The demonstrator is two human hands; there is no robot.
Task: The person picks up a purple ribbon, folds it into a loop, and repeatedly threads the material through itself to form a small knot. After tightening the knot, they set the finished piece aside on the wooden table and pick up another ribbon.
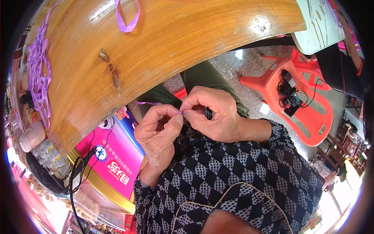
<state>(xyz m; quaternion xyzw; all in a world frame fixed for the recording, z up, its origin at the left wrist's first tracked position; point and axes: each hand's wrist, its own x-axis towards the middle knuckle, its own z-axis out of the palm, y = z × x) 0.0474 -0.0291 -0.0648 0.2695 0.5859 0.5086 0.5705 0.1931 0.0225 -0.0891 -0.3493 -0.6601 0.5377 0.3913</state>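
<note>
Both my hands meet in front of my body, just off the near edge of the wooden table. My left hand [157,134] pinches a thin purple ribbon [150,103] between thumb and index finger. Fingertip to fingertip with it, my right hand [216,113] is closed in a pinch on the same ribbon. Only a small purple bit shows between the fingertips, and a short tail sticks out to the left behind my left hand. Whether the ribbon is knotted there is too small to tell.
On the wooden table [163,39] lie a purple ribbon loop [127,19] and, at left, a heap of purple ribbons [39,74]. A red plastic chair [311,113] at right holds a dark device with cables [292,97]. A pink-and-blue display case [113,156] stands at lower left. Another person's arm [350,43] shows at far right.
</note>
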